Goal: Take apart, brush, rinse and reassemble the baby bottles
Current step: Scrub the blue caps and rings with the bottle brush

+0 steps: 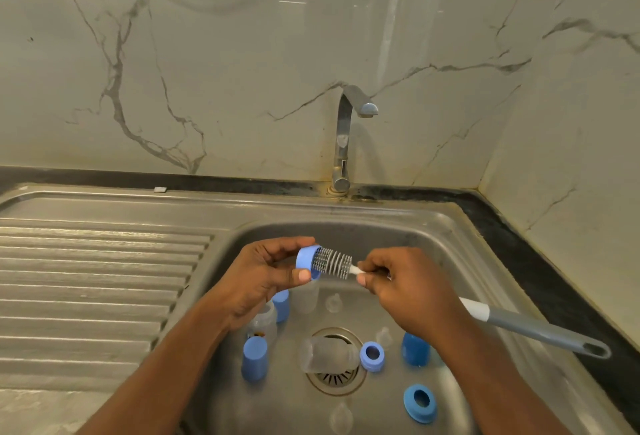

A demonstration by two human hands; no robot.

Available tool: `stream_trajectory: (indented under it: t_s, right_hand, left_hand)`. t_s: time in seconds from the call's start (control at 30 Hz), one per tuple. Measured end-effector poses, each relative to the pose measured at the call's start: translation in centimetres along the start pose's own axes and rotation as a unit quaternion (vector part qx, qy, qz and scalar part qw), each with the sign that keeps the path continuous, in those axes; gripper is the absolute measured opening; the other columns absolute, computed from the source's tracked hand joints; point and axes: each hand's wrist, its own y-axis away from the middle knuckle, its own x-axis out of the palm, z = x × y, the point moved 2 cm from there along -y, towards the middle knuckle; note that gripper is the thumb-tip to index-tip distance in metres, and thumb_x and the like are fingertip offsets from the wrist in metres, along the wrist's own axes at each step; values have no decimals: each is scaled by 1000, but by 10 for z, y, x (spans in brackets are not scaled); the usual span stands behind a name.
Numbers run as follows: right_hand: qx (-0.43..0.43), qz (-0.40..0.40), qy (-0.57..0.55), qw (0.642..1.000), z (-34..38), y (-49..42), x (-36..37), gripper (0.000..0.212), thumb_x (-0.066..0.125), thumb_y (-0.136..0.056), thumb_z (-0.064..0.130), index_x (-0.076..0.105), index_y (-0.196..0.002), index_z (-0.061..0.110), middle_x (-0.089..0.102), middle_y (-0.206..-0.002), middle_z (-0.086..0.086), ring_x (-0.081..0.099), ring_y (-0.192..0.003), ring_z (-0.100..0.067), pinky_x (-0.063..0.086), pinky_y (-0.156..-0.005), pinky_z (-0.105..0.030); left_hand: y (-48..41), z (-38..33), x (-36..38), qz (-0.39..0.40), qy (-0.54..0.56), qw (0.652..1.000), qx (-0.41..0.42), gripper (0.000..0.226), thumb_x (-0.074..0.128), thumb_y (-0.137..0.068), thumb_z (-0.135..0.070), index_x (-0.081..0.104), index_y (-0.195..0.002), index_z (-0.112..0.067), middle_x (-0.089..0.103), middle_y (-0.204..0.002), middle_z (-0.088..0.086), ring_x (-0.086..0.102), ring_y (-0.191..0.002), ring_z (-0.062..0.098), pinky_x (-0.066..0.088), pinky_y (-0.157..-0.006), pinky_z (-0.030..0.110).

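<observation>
View from above into a steel sink [446,223]. Nearest, in front of the drain [341,382], a blue ring [420,402] lies flat, with a clear teat [341,417] to its left. A clear bottle [327,355] lies on its side across the drain, neck to the right, just beside a second ring [372,355]. Blue caps stand left [254,358] and right [415,348] of the drain. Behind and left of the drain a second bottle [263,324] stands upright. Above and beyond the drain, both hands work in mid-air. The left hand [263,275] pinches a third ring [306,258] between thumb and fingers, opening facing right. The right hand [408,292] grips the brush [332,263] by its white neck, just behind the bristles. The bristle head points left into the held ring. The brush's long axis slopes down to the right, and the grey handle [540,332] ends well right of the drain. This appears to be the brushing step, with the bottles taken apart. The next move probably calls for turning the bristles inside the ring while the left hand holds it firm. Farthest, behind the drain, stands the tap [344,137]; no water shows.
</observation>
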Motion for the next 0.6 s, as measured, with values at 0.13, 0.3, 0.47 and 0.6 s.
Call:
stream_trajectory:
  t_s: [0.13,0.3,0.47,0.6]
  right_hand:
    - [-19,83,7,996,6,3,5,9,66,-91,31,73,-89,26,63,-66,4,57,-62,-13,47,-61,-34]
    - [6,1,-57,998,-3,1,-5,6,69,-89,28,72,-84,30,66,-67,2,58,-61,-13,49,-63,-37]
    - [-12,76,-3,997,5,4,6,7,67,-90,30,72,-87,26,62,-64,4,54,-58,-10,49,-62,-35]
    - [-4,41,-71,997,1,2,-6,12,69,-89,26,72,-81,33,65,-67,4,55,-57,-10,49,-61,-35]
  left_hand:
    - [2,-1,-9,-10,-6,1000,-9,48,76,-63,-2,72,-110,-14,75,-110,10,71,-103,26,60,-85,31]
    - [-1,1,2,3,4,1000,0,49,74,-67,0,70,-115,-10,74,-113,12,71,-104,26,60,-85,31]
    - [1,-1,-6,-13,-2,1000,-7,48,76,-63,-1,74,-109,-15,75,-111,12,71,-104,28,60,-86,32]
    - [0,-1,1,14,26,999,-14,48,72,-69,-4,68,-116,-9,74,-112,14,72,-102,26,60,-81,30]
